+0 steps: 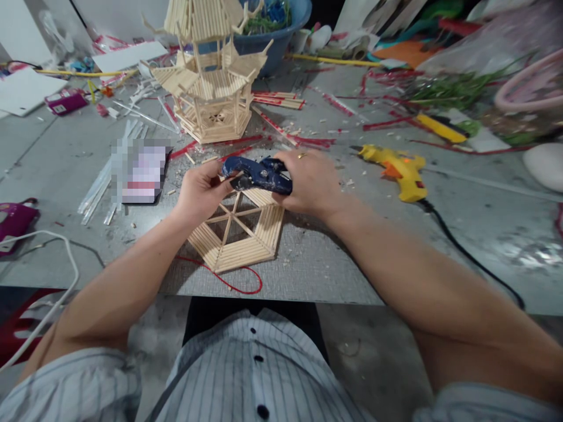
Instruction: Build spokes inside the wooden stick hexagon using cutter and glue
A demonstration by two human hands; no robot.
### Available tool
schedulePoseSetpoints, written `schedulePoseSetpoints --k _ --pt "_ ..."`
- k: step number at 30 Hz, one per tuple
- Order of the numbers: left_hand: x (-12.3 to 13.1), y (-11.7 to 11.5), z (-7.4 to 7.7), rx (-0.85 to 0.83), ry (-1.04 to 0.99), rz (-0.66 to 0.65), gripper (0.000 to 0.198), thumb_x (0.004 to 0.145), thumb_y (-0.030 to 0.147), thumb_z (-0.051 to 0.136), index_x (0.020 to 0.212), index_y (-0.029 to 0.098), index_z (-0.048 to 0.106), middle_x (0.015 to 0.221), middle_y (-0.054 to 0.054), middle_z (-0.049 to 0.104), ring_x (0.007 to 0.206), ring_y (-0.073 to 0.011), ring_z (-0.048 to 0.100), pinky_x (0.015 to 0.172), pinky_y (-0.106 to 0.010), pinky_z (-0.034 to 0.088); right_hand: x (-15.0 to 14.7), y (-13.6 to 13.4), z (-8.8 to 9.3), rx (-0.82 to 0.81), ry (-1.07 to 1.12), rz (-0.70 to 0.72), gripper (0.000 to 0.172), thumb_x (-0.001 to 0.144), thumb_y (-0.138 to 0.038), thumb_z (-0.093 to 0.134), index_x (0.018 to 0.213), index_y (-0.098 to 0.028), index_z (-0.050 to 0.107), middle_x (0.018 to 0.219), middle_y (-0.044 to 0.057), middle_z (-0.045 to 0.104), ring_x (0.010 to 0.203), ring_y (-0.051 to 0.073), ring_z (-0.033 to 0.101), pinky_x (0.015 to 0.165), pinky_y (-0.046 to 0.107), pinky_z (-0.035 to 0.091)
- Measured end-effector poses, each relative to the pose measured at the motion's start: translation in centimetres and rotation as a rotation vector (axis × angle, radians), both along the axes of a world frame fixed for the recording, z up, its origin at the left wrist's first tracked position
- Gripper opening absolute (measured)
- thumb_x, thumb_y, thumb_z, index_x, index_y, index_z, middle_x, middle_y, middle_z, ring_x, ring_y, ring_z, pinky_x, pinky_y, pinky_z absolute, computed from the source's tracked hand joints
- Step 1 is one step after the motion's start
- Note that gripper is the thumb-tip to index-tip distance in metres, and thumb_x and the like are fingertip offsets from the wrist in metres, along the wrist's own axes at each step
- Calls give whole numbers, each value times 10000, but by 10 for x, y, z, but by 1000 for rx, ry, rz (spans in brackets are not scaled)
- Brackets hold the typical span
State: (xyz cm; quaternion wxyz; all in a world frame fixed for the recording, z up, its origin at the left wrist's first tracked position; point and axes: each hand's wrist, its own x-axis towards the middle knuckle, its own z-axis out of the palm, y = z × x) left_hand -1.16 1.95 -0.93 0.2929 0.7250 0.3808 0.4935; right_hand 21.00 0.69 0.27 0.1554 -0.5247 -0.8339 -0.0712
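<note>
My right hand [310, 181] is wrapped round a dark blue hand cutter [264, 174], its worn body lying crosswise. My left hand [202, 190] is closed in a pinch at the cutter's left end; what its fingertips hold is too small to make out. Beneath both hands, a hexagonal frame of wooden sticks [244, 252] lies flat on the table, with spokes meeting at its middle. Its far side is partly hidden by my hands and the cutter. A red cord loop [260, 284] lies by its near edge.
A stick-built pagoda [215, 82] stands behind my hands, before a blue basin [281, 41]. To the right lies a yellow glue gun [407, 170] with a black cable. A phone [147, 173], clear glue sticks [99, 170] and red wrapper scraps are scattered on the grey table [325, 266].
</note>
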Motion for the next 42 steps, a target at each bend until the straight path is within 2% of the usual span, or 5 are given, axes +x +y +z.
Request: schedulePoseSetpoints --k 11,17,27,36,42 --pt "0 -1 1 29 20 5 200 705 398 755 724 219 669 650 4 630 648 -127 583 562 -253 469 -1 -2 2 -25 27 24 500 728 -273 553 1216 -174 520 1103 163 651 960 324 588 838 446 380" --pt "2 -3 3 12 15 11 164 710 349 751 721 212 661 659 0 635 679 -135 594 568 -252 465 -1 -3 2 -31 15 22 490 726 -273 537 1199 -146 532 1108 172 650 957 314 592 854 436 378" --pt "2 -3 4 0 4 -4 136 702 304 749 728 211 653 664 1 633 690 -136 600 564 -248 471 -1 -1 -2 25 22 22 481 706 -294 556 1172 -177 566 1061 126 674 906 288 583 804 395 381" --pt "2 -4 6 15 19 0 111 711 307 755 718 218 689 664 2 651 708 -143 610 598 -261 505 -2 -1 -1 22 11 17 461 717 -292 541 1150 -138 577 1046 145 674 912 297 596 826 402 383" --pt "1 -6 7 21 37 17 80 705 266 746 721 213 689 665 9 654 735 -147 610 621 -258 503 -2 -1 0 -12 12 4 418 703 -299 547 1094 -161 598 970 132 683 821 274 592 740 387 382"
